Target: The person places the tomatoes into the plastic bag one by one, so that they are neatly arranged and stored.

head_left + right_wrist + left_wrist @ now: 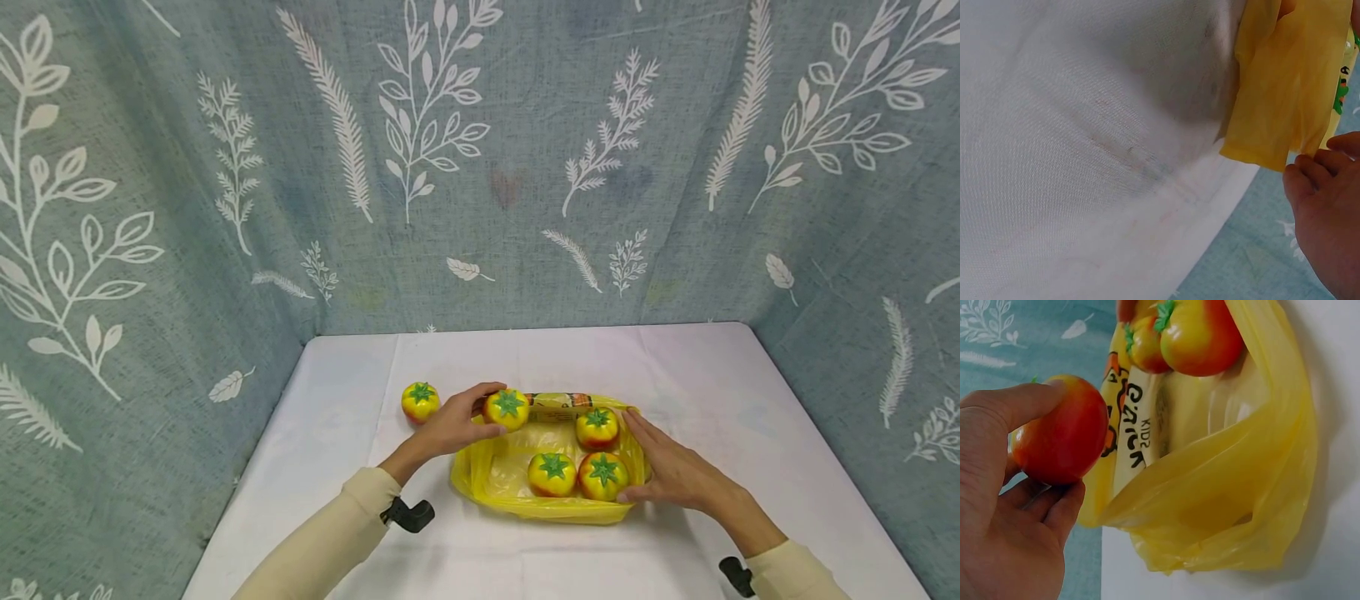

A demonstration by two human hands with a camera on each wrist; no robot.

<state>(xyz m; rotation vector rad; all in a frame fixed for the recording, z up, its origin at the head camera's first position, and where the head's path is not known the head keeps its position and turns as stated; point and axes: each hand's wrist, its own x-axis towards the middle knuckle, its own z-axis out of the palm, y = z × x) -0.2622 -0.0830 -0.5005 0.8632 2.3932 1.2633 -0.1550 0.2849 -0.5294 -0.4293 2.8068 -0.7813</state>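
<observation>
A yellow-red toy tomato (506,409) with a green star-shaped top is held in my left hand (459,421), between thumb and fingers, over the left back of a box in a yellow plastic bag (543,510). Three more toy tomatoes lie inside: one at the back right (597,428) and two along the front (552,475). My right hand (678,471) spans the right end of the bag, fingers reaching to the back corner and thumb at the front corner. In the right wrist view its fingertips touch the bag's edge (1272,119).
Another toy tomato (420,402) stands on the white tablecloth (348,375), behind and left of the bag. A printed side of the box (558,402) shows along its back. Leaf-patterned grey-green cloth (495,275) hangs behind and at both sides of the table.
</observation>
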